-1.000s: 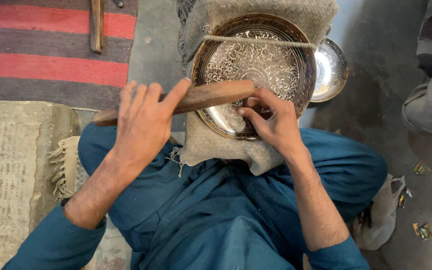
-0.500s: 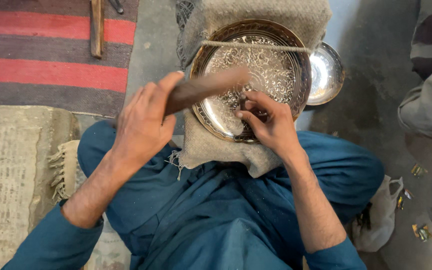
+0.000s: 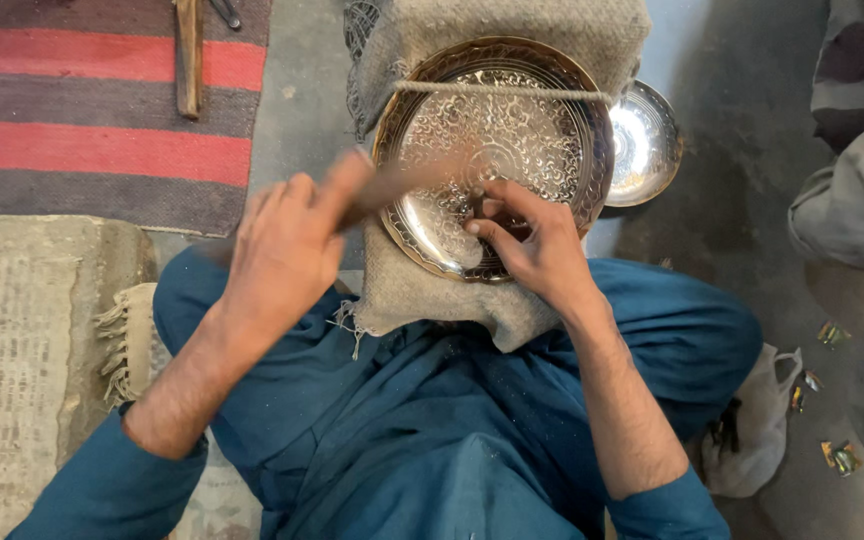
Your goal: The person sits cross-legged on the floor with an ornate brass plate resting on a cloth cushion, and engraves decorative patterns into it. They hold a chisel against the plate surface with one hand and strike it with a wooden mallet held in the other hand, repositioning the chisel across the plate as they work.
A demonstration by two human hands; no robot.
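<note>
The left hand (image 3: 287, 245) grips a blurred wooden mallet (image 3: 397, 185) over the engraved metal plate (image 3: 497, 150), where the right hand's (image 3: 537, 240) fingers pinch a small chisel (image 3: 479, 208).

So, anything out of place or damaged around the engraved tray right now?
Nothing looks damaged. The engraved tray sits on burlap with a cord across it. The left hand grips a motion-blurred wooden stick; the right hand rests on the tray. Only small wrappers litter the floor at right.
</note>
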